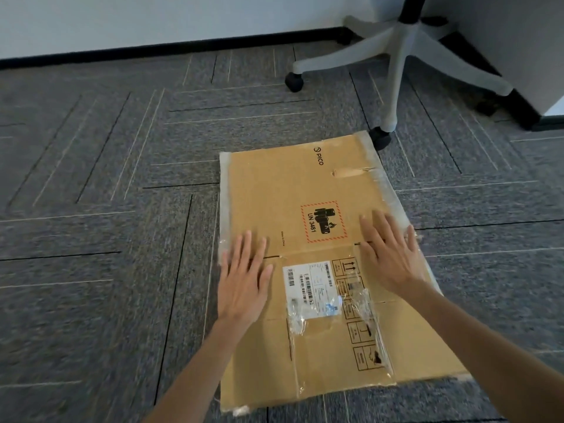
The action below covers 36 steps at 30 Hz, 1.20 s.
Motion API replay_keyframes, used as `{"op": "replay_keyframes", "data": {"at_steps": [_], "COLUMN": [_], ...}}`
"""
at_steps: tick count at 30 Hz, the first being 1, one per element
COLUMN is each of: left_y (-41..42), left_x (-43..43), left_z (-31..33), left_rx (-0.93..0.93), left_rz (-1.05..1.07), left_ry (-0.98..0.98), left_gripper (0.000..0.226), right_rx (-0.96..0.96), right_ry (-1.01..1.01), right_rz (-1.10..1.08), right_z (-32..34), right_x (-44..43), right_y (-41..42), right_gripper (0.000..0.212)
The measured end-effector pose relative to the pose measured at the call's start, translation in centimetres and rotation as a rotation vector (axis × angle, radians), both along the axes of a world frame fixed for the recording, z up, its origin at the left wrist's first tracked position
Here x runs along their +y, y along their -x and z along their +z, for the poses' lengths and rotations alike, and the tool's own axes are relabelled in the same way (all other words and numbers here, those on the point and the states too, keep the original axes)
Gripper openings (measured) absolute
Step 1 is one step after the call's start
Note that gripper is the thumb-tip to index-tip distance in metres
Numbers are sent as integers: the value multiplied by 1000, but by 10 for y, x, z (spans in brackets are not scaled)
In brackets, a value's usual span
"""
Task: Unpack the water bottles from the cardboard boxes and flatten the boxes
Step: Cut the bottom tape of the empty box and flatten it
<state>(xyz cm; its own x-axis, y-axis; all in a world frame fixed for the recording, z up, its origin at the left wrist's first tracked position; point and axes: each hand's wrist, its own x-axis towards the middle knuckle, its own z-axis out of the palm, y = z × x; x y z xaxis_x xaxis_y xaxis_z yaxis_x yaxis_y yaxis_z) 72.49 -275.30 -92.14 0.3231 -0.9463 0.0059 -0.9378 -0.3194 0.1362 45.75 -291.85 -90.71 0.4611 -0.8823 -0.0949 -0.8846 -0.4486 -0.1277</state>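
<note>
A brown cardboard box (305, 190) lies flat on the grey carpet in the middle of the view. It carries a red-bordered "UN 3481" mark, a white shipping label and strips of clear tape along its edges. My left hand (244, 279) lies palm down with straight fingers on the box's left side, over a flap seam. My right hand (390, 254) lies palm down with straight fingers near the box's right edge. No water bottles are in view.
The grey star base of an office chair (399, 65) stands just behind the box, one black castor (381, 137) close to the box's far right corner. A white wall with a black skirting runs along the back. A white cabinet corner (543, 56) is at far right.
</note>
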Motion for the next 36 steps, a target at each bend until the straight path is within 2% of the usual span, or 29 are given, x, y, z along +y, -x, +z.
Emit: {"op": "replay_keyframes", "data": {"at_steps": [9, 16, 18, 21, 24, 29, 36], "left_y": [2, -5, 0, 10, 16, 22, 13], "left_x": [-5, -14, -2, 28, 45, 59, 66], "left_z": [-10, 13, 13, 8, 12, 15, 17], "left_rx": [-47, 102, 160, 205, 329, 588, 503], "left_rz": [2, -25, 28, 177, 281, 390, 439], "left_ry": [-64, -270, -219, -75, -28, 115, 77], "left_gripper": [59, 67, 66, 70, 72, 68, 59], "right_rx": [-11, 83, 82, 8, -96, -81, 14], "right_ry": [78, -40, -67, -75, -140, -100, -136], "right_rz": [-47, -13, -29, -214, -394, -362, -333], "right_z": [-17, 2, 9, 9, 9, 15, 8], "right_x": [10, -1, 3, 31, 51, 70, 97], "right_y": [-5, -2, 9, 31, 43, 40, 29], "right_gripper": [59, 63, 68, 79, 85, 74, 76]}}
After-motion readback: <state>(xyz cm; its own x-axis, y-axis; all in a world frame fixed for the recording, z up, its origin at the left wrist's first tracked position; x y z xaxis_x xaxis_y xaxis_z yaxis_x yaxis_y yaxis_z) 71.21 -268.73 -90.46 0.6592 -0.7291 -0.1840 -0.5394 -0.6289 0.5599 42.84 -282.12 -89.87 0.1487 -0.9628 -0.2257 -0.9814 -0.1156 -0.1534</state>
